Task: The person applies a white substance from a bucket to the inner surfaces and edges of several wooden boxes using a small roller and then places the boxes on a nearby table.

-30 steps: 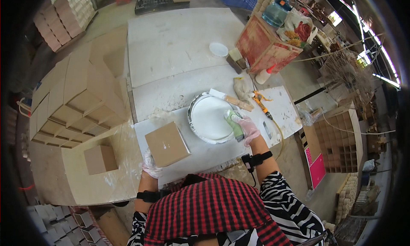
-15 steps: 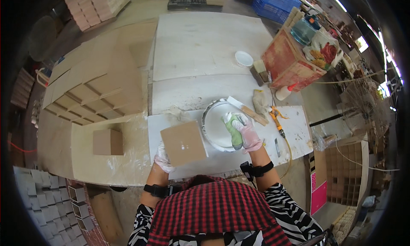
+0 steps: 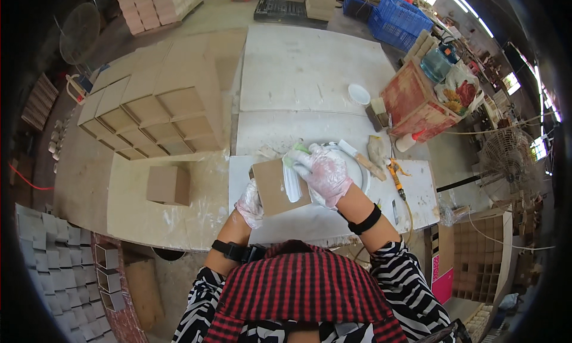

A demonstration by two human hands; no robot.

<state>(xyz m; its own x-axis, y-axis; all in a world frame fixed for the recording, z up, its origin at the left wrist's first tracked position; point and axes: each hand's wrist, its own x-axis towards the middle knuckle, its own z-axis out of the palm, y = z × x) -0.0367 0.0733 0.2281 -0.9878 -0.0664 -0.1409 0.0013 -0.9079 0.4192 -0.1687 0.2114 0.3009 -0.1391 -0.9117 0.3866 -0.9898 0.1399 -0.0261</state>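
Note:
My left hand, in a thin whitish glove, grips a brown cardboard box by its left side. The box is tilted so one flat face shows. White paste lies in a streak along that face's right part. In my right hand, gloved and smeared white, is a green sponge, touching the box at the far end of the streak. Most of the sponge is hidden under the fingers. Partly covered by the right hand and wrist is a round white basin.
Left of my hands stands a single cardboard box, with stacked boxes behind it. A wooden-handled spreader, yellow air gun, red-capped bottle and small white bowl are to the right, near a reddish crate.
My right hand has moved the sponge left from over the basin onto the box. A white streak now shows on the box face. The whole view has shifted slightly.

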